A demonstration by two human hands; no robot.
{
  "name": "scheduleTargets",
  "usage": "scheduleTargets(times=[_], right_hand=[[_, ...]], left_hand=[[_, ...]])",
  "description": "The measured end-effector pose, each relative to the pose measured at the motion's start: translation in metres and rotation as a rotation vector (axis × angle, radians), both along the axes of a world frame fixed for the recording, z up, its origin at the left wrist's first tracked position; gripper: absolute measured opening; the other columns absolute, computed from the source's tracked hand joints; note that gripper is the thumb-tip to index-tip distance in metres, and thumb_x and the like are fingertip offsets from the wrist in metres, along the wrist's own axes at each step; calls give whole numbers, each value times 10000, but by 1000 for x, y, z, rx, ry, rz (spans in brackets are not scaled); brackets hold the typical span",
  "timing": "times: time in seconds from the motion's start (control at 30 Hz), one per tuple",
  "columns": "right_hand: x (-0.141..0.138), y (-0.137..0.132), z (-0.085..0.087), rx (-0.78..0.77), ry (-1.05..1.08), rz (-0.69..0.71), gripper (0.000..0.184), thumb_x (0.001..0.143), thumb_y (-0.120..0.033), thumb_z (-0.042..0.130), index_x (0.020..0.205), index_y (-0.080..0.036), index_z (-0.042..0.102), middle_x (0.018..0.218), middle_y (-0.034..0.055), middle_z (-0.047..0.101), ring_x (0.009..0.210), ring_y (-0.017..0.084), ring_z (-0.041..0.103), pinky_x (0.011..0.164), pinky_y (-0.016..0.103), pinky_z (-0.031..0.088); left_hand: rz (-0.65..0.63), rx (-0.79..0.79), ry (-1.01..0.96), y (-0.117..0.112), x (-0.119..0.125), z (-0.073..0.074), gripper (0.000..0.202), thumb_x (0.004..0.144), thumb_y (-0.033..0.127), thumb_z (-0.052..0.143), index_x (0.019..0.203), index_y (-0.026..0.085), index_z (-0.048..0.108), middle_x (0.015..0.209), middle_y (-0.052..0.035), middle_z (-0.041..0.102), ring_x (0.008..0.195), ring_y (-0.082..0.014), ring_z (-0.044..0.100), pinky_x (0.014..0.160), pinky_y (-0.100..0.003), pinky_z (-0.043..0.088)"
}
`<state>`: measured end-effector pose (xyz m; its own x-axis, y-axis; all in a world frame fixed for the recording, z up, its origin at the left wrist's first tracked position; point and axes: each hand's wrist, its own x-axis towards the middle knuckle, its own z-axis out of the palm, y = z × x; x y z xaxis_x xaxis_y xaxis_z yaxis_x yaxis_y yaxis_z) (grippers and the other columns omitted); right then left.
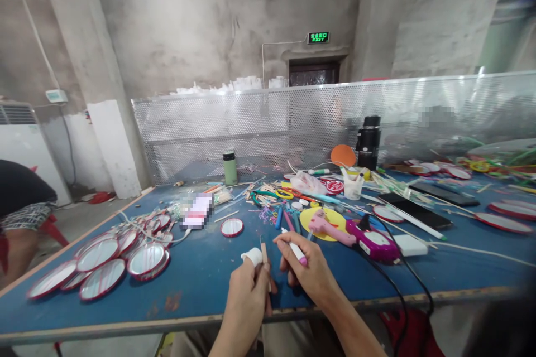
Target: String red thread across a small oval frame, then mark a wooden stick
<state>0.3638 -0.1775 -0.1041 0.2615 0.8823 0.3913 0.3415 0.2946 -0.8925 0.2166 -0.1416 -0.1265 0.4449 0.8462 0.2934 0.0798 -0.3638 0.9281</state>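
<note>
Here we are at the front edge of the blue desk (201, 295), and both hands are busy! Our left hand (251, 284) pinches a flat wooden stick (264, 254), its top end pointing away from us; a white patch (252, 256) shows by the thumb, too blurred for us to name. Over to our right hand (307, 268), and it's gripping a white pen (296, 252) with a pink end, slanted, just beside the stick but apart from it. Beyond the hands we spot a small round mirror (231, 227) lying alone, while red-rimmed discs (103, 279) overlap at far left. To the right, a pink-and-purple corded tool (360, 238) lies partly over a yellow disc (307, 218).
</note>
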Motion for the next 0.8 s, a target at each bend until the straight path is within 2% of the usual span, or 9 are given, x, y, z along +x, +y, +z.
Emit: scheduleTargets(times=[0.27,0.4,0.8], right_hand=[[1,0,0,-20,-11,7,394,906,-563,556,961,-184,648,556,-36,590,347,84,501,362,185,362],[0,1,0,-25,-7,8,389,905,-555,560,984,-183,642,551,-41,587,347,87,506,362,184,357],[2,4,1,-35,-6,25,370,905,-536,548,977,-186,642,557,-36,601,343,84,504,356,181,363]], left_hand=[[-23,-16,-13,1,1,-2,325,935,469,420,720,234,480,537,18,560,337,-114,464,370,-223,303],[-20,-18,-20,2,1,-3,286,936,448,436,765,226,494,593,0,610,341,-119,491,366,-224,319],[9,-12,-15,5,2,-5,247,938,408,474,781,218,503,587,9,635,305,-109,502,335,-205,342]])
